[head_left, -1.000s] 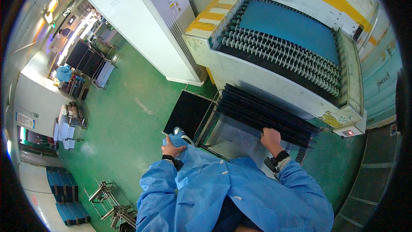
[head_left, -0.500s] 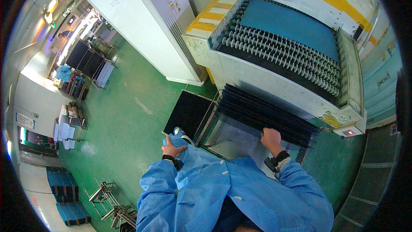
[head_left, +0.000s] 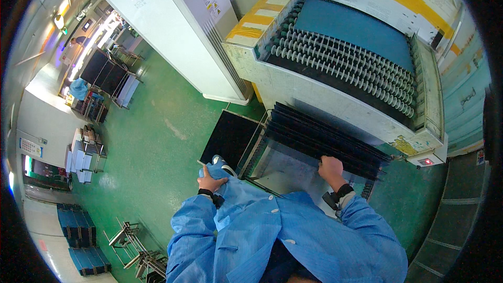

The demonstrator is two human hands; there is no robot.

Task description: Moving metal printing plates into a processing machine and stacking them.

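Note:
My right hand (head_left: 330,172) is closed, its knuckles up, at the near edge of a row of thin black panels (head_left: 319,135). Its fingertips are hidden, so whether it pinches a panel edge cannot be made out. The panels stand side by side in a metal rack (head_left: 253,149) in front of me; a greyish surface (head_left: 285,170) shows at the rack's near side. Over to the left, my left hand (head_left: 211,182) lies on the blue coat (head_left: 246,204) over my leg, thumb and fingers apart. Both wrists carry dark bands.
A roller machine (head_left: 340,68) with a blue sheet (head_left: 356,31) stands beyond the rack. A tall white cabinet (head_left: 178,31) is at its left. Beside the rack lies a black panel (head_left: 230,136) near my shoe (head_left: 224,165). Metal frames (head_left: 137,251) stand on the green floor.

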